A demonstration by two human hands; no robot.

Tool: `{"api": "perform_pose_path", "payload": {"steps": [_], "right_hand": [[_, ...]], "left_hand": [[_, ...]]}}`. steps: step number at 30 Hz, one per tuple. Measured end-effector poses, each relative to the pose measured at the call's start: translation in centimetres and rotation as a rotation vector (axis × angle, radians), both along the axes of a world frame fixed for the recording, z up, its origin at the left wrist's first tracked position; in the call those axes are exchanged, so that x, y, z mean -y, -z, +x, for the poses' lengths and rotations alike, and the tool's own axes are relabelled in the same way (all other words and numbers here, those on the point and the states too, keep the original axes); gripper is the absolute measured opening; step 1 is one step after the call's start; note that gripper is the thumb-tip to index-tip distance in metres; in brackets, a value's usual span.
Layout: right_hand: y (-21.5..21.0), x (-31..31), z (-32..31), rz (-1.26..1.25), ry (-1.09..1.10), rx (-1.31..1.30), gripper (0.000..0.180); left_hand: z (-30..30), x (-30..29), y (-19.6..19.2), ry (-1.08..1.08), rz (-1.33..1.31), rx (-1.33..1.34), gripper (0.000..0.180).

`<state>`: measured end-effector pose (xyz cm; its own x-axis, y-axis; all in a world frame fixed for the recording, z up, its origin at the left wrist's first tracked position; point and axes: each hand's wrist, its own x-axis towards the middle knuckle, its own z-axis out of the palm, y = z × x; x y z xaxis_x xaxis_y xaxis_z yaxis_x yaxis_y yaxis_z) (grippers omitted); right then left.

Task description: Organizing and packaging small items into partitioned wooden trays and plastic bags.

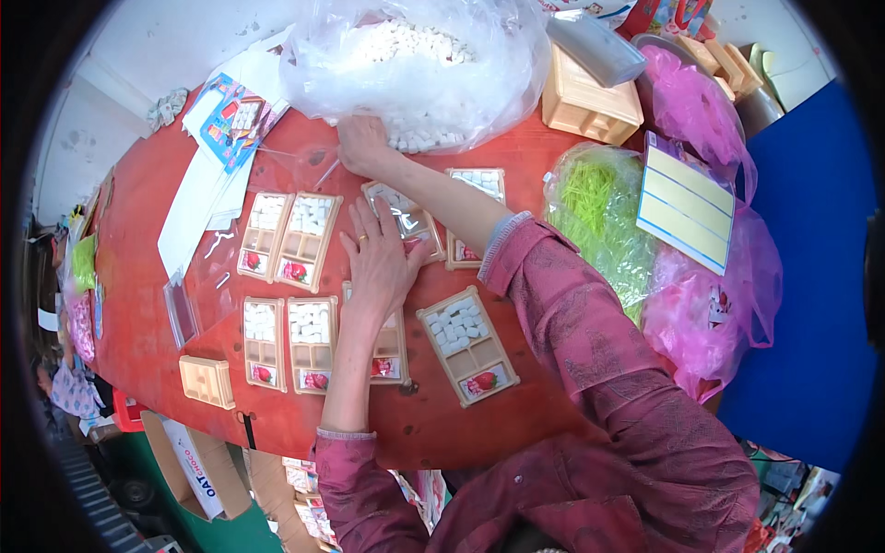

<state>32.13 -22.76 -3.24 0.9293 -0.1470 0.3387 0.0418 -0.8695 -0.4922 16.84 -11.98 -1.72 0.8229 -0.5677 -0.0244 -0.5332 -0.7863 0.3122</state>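
My left hand [380,261] lies flat, fingers spread, on a tan compartment tray [398,346] and touches the edge of another tray [407,217] above it. My right hand [361,145] reaches far forward to the mouth of a big clear plastic bag of small white pieces [415,69]; its fingers are curled at the bag's lower edge, and what they hold is hidden. Several tan trays with white pieces and a red picture lie around: a pair [289,238] at upper left, a pair [288,341] at lower left, one [466,343] at right, one [479,184] beyond my forearm.
The table [147,276] is red-orange. A stack of empty tan trays [590,101] stands at the back right, one empty tray [206,380] at the front left. A bag of green strips [595,207], pink bags [710,304] and a striped card [687,203] sit at right. Papers [221,138] lie at back left.
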Motion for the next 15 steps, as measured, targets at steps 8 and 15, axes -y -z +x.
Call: {"api": "perform_pose_path", "payload": {"steps": [8,15], "right_hand": [[0.2,1.2,-0.5,0.104,-0.115,0.189,0.014],[-2.6,2.4,-3.2,0.197,-0.086,0.212,0.011]], "left_hand": [[0.0,-0.6,0.8,0.001,0.001,0.058,0.09],[0.2,-0.9,0.5,-0.005,-0.036,0.02,0.081]]}}
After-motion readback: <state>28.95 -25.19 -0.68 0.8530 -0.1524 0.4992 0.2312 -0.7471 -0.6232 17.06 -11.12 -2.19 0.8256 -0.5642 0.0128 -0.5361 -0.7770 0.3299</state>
